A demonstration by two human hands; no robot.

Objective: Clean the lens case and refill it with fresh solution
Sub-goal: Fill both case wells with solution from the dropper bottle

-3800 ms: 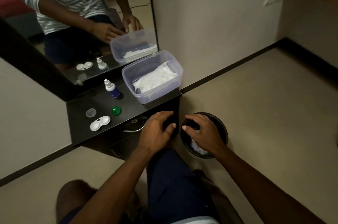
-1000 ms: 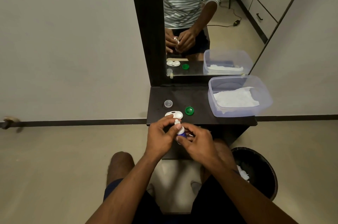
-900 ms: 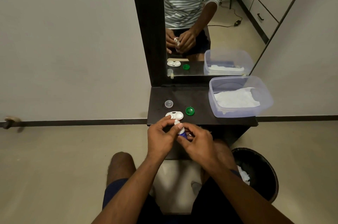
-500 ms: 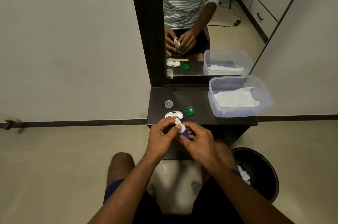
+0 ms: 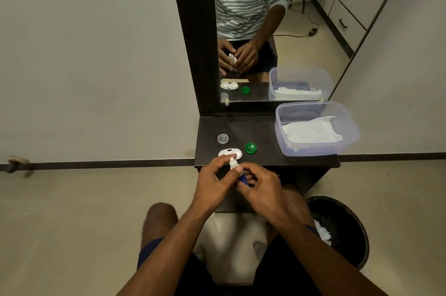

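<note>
A small solution bottle (image 5: 237, 170), blue with a white nozzle, is held in front of the shelf's near edge. My right hand (image 5: 261, 190) grips its blue body. My left hand (image 5: 214, 183) pinches the white top with thumb and forefinger. The open white lens case (image 5: 230, 152) lies on the black shelf (image 5: 263, 131) just beyond the bottle's tip. A green cap (image 5: 250, 148) sits right of the case and a clear cap (image 5: 222, 138) lies behind it.
A clear plastic tub (image 5: 316, 128) holding white tissues stands on the shelf's right side. A mirror (image 5: 272, 30) rises behind the shelf. A black bin (image 5: 337, 230) with crumpled tissue stands on the floor at the right, beside my knee.
Since 3.8 s ago the hands left the bin and picked up the bottle. Over the last second they have kept hold of it, the left fingers shifting on the white top.
</note>
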